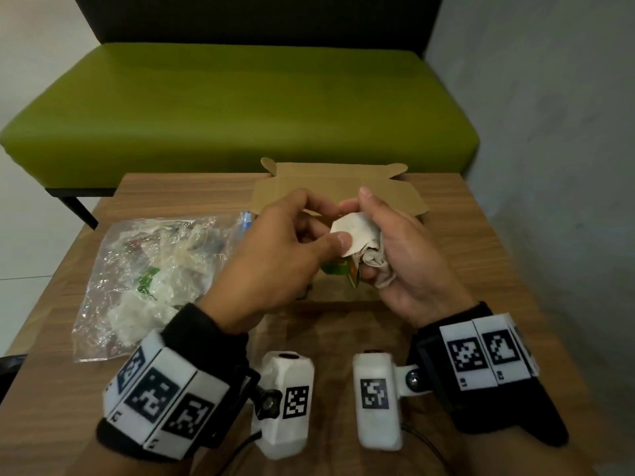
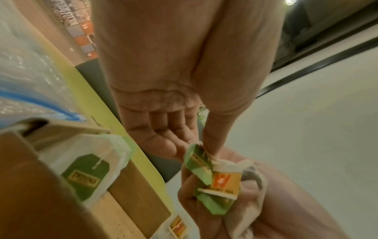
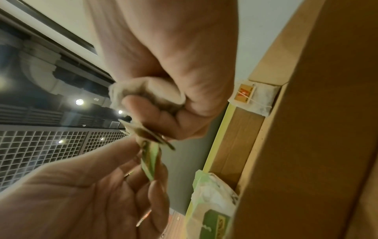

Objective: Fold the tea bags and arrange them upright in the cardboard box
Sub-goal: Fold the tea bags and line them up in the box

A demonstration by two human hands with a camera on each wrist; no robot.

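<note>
Both hands hover over the open cardboard box (image 1: 338,187). My left hand (image 1: 338,226) pinches a corner of a white tea bag (image 1: 357,231) between thumb and fingers. My right hand (image 1: 372,237) grips a crumpled bunch of tea bags (image 1: 376,261), its green and orange tags (image 2: 216,179) hanging below. The left wrist view shows my left hand (image 2: 196,145) with the thumb at a green tag. In the right wrist view my right hand (image 3: 155,103) is curled round a bag (image 3: 143,90). In the box stand a green-tagged bag (image 2: 85,174) and an orange-tagged bag (image 3: 253,97).
A clear plastic bag (image 1: 147,276) holding several more tea bags lies on the wooden table (image 1: 481,269), left of the box. The box lid (image 1: 405,201) is folded back. Behind the table stands a green bench (image 1: 240,108); a grey wall runs along the right.
</note>
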